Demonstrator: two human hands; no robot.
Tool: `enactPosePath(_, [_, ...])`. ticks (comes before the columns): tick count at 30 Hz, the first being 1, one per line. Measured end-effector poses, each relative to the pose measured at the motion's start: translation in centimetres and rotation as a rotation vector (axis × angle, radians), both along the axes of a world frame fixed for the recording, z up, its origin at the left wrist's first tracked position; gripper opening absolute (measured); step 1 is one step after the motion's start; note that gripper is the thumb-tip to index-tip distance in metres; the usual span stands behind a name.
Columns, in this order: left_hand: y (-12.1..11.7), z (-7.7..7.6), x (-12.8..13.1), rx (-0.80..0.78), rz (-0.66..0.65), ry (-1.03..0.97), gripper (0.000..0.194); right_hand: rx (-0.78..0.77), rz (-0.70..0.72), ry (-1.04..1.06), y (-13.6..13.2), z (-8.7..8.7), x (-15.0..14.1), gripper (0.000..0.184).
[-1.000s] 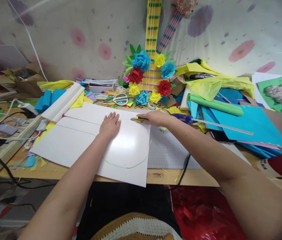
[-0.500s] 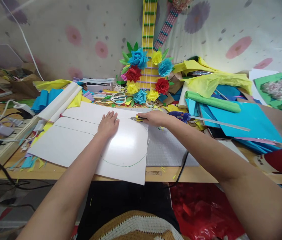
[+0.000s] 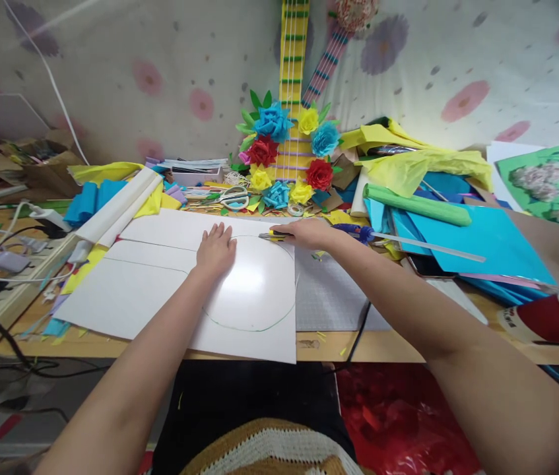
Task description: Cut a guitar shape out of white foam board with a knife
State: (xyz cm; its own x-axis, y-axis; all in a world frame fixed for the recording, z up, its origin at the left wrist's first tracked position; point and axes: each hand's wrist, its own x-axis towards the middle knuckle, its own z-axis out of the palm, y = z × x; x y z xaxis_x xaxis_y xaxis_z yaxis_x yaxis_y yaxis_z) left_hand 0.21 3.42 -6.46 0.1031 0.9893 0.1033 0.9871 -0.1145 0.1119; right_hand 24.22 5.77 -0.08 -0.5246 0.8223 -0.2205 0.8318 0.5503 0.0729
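Observation:
A large white board (image 3: 155, 300) lies on the table, marked with a drawn guitar-like outline: a round body and a straight neck. My left hand (image 3: 216, 249) is spread flat on the board, at the left side of the round outline. My right hand (image 3: 303, 234) is closed around a utility knife (image 3: 276, 233), yellow and black, whose blade points left along the upper curve of the line. Part of the knife's handle is hidden by my fingers. Under the board's right edge shows a grey cutting mat (image 3: 331, 300).
Behind the board stands a yellow paper guitar (image 3: 292, 79) with paper flowers. A blue glue gun (image 3: 353, 231), green crepe roll (image 3: 416, 204) and blue sheets (image 3: 487, 241) lie right. Scissors (image 3: 234, 197) lie behind, a paper cup (image 3: 554, 315) far right, a power strip (image 3: 32, 290) left.
The board has turned slightly, its front right corner shifting a little right. Both hands keep nearly the same places, the knife still at the upper curve. The view has moved slightly.

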Motion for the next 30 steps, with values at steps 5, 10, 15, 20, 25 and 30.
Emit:
enactPosePath(5, [0.1, 0.2, -0.8, 0.007, 0.028, 0.023, 0.051, -0.014, 0.024, 0.021, 0.9, 0.2, -0.9, 0.049])
enactPosePath(10, [0.1, -0.3, -1.3, 0.012, 0.041, -0.002, 0.053, -0.016, 0.053, 0.017, 1.9, -0.4, -1.3, 0.049])
enactPosePath(15, [0.1, -0.2, -1.1, 0.001, 0.053, -0.015, 0.052, -0.015, 0.046, 0.029, 1.8, -0.8, -1.1, 0.050])
enactPosePath(20, [0.2, -0.1, -1.2, -0.003, 0.053, -0.029, 0.051, -0.007, 0.024, 0.018, 1.4, -0.8, -1.1, 0.050])
enactPosePath(25, [0.3, -0.3, -1.2, -0.001, 0.051, -0.035, 0.052, -0.010, 0.028, 0.010, 1.3, -0.6, -0.9, 0.050])
enactPosePath(30, [0.3, -0.4, -1.2, -0.003, 0.060, -0.044, 0.052, -0.021, 0.029, 0.011, 1.1, -0.7, -0.6, 0.051])
